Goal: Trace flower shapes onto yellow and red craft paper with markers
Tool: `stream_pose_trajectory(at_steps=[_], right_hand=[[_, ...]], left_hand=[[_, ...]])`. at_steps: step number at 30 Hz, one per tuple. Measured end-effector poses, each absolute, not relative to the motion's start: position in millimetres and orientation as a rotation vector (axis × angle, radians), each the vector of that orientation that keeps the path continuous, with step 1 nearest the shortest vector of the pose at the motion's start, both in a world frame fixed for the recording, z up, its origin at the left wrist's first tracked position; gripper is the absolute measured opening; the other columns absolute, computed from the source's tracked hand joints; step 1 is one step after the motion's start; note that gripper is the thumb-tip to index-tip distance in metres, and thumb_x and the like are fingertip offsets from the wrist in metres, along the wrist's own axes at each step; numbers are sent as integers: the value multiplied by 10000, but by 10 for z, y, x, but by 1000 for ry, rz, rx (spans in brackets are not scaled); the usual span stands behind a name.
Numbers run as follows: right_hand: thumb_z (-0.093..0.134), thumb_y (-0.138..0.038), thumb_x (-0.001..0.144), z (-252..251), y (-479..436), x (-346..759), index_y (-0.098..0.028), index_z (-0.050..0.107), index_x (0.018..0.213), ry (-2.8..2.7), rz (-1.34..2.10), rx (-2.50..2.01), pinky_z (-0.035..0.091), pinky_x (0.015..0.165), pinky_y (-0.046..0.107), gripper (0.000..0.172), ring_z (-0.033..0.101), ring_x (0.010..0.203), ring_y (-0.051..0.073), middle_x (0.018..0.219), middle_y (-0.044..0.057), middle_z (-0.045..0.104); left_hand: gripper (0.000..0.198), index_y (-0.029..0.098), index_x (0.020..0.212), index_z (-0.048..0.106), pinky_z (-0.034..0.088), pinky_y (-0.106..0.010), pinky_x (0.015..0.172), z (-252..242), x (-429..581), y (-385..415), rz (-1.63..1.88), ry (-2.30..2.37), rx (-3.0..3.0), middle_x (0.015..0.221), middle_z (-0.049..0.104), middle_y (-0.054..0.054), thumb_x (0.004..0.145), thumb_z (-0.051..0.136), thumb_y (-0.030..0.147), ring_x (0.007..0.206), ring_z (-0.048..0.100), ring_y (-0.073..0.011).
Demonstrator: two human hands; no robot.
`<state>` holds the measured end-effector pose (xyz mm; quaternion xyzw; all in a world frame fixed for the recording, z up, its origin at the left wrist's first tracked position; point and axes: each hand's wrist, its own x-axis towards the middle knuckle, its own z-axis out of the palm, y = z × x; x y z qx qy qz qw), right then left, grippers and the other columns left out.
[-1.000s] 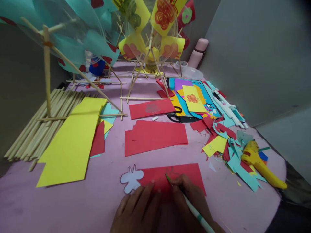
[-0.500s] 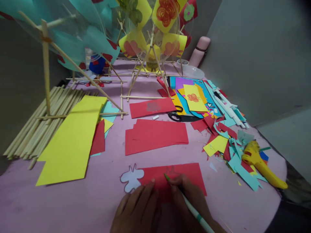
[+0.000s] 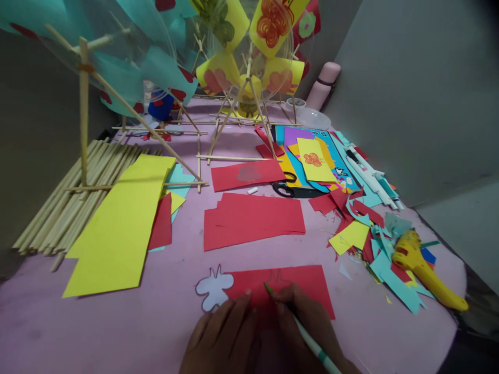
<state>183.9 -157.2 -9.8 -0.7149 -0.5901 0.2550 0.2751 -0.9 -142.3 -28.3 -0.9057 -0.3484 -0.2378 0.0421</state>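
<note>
A red paper strip [image 3: 312,291] lies at the front of the table, with a faint drawn outline on its upper middle. My left hand [image 3: 224,332] rests flat on its lower left part, fingers stretched out. Between the fingers of my right hand [image 3: 302,322] is a white marker [image 3: 312,343] with a green tip, which touches the red paper just left of the drawn lines. A white butterfly cutout [image 3: 214,288] with a dark edge lies at the strip's left end, just above my left fingers.
Red strips [image 3: 253,221] lie behind, near black scissors [image 3: 286,188]. Yellow sheets [image 3: 117,228] and wooden sticks [image 3: 78,192] are at left. Paper scraps [image 3: 393,275] and a yellow glue gun [image 3: 429,272] lie at right. Stick stands with paper wheels [image 3: 249,67] rise at the back.
The whole view has shifted slightly, so things appear a little further right. Both hands keep nearly the same place on the red paper; the marker tip stays near the drawn lines.
</note>
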Motion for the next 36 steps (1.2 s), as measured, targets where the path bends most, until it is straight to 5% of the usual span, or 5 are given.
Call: stream_pose_trajectory(at_steps=[36], right_hand=[[425,-167,785,11,-1564,1885,-190,641,759,-1763,806,-1767,485,527,223,219,650,531,167,619,26,700]], left_hand=[[256,199,1030,616,430,-336,819,-226,70,-1480,-700,-1211,-2773,1151,659,-19,946,376,232,970,579,-196]])
